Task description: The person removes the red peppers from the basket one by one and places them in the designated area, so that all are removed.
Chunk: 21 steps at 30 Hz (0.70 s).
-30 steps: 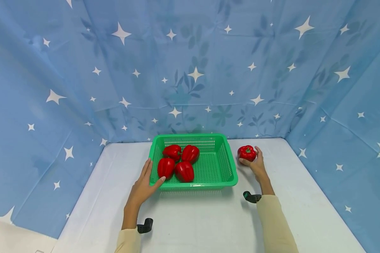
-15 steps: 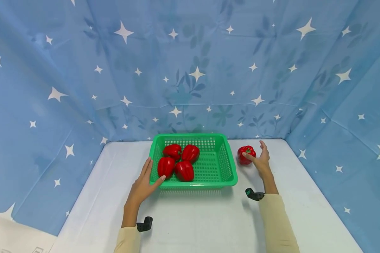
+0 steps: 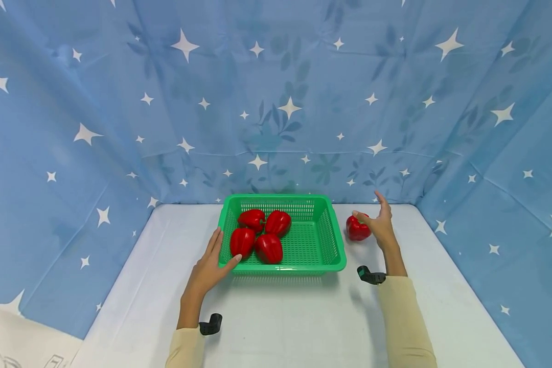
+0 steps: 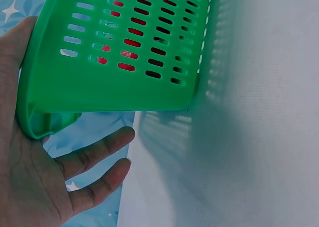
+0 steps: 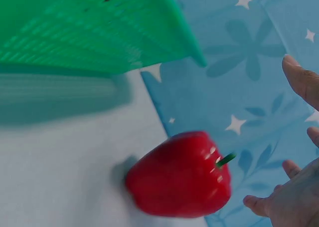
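A green plastic basket (image 3: 285, 268) stands on the white table, with several red bell peppers (image 3: 269, 249) grouped in its left half. My left hand (image 3: 207, 271) rests on the basket's front left corner, thumb over the front rim; in the left wrist view two of its fingers (image 4: 102, 187) stretch out below the rim. To the right of the basket, a lone red bell pepper (image 3: 358, 229) with a green stem (image 5: 226, 160) sits on the table. My right hand (image 3: 381, 225) is above and beside that pepper, fingers spread, apart from it in the right wrist view.
A blue curtain (image 3: 276, 102) with white stars hangs behind the white table (image 3: 276, 317) and along both sides. A whitish sheet with drawn lines (image 3: 23, 337) shows at the lower left. Black wrist cameras (image 3: 371, 276) are strapped to the wrists.
My right hand has let go of the lone bell pepper and lifted up and slightly right, its fingers spreading. The left hand stays at the basket's corner, and the basket has not moved.
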Tool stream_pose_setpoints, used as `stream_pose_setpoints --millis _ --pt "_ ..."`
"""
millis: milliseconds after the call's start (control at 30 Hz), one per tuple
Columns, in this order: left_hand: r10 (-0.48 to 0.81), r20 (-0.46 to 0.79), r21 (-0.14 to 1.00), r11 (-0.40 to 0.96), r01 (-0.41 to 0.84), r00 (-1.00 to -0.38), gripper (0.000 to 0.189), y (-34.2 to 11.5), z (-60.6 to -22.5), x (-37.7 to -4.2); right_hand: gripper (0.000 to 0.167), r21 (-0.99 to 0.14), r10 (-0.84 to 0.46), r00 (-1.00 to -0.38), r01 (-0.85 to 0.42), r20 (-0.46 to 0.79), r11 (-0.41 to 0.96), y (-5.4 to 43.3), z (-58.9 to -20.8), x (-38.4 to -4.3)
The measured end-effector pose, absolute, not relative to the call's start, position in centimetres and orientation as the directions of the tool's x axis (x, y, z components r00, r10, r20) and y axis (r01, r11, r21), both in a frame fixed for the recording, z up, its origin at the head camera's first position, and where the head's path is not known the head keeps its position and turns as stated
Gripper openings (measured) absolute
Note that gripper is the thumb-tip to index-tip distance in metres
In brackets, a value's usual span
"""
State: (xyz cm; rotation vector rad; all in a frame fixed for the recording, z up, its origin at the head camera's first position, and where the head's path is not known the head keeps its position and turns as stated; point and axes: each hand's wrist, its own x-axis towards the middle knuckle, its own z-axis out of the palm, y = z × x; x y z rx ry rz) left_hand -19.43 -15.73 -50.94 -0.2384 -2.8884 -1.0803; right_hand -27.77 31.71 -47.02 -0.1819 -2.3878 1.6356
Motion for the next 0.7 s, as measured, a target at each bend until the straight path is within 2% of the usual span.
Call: stream_pose_setpoints --millis 300,500,700 --pt "0.128 0.088 0.653 0.742 0.155 -0.988 0.096 -15.7 -50.8 -19.5 0.090 -0.929 0.132 -0.969 -0.154 0.209 0.338 30.3 -44.3 -28.9" --pt "0.134 0.088 0.655 0.739 0.158 -0.987 0.096 -15.6 -50.8 -19.5 0.082 -0.952 0.043 -0.977 -0.191 0.207 0.238 28.8 -42.3 -29.3" --pt "0.134 0.086 0.654 0.739 0.158 -0.987 0.095 -15.8 -50.9 -19.6 0.075 -0.954 -0.088 -0.979 -0.200 0.184 0.223 26.5 -40.7 -28.7"
